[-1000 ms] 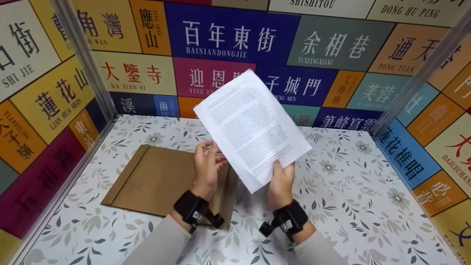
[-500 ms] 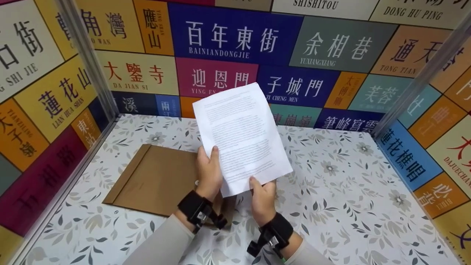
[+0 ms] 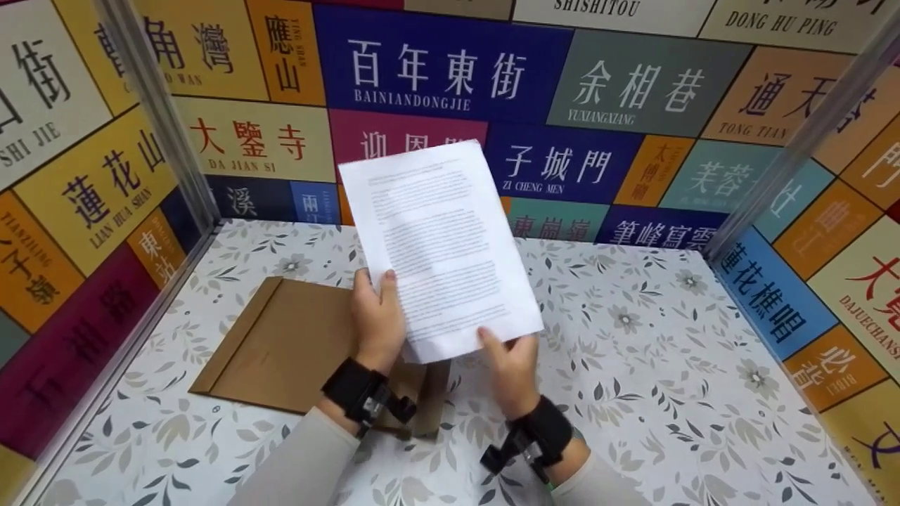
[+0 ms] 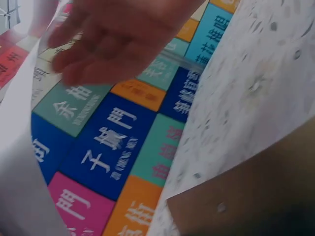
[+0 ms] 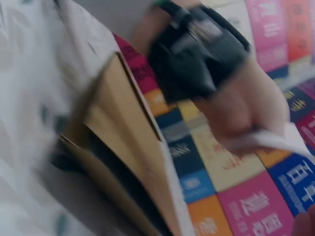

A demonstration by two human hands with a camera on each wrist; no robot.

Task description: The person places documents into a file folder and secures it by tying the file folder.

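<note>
A white sheet of paper (image 3: 443,246) printed with dense text is held up, slightly tilted, in front of the back wall. My left hand (image 3: 380,320) grips its lower left edge, thumb on the printed face. My right hand (image 3: 512,365) pinches the bottom edge near the right corner, thumb in front and fingers behind. In the left wrist view the right hand's fingers (image 4: 98,59) show beside the paper (image 4: 22,147). Below the left hand lies a brown kraft document folder (image 3: 295,337); the right wrist view shows its mouth (image 5: 113,152) standing open.
The table (image 3: 633,393) has a white cloth with grey leaves and flowers. Panels with coloured street-name signs (image 3: 443,63) stand at the back and both sides. Metal corner posts (image 3: 165,105) join the panels. A black camera band (image 3: 355,386) sits on each wrist.
The paper has turned more upright and shifted left. The left hand, loosely beside the paper at first, now grips its left edge. The right hand moved left and down with the bottom edge.
</note>
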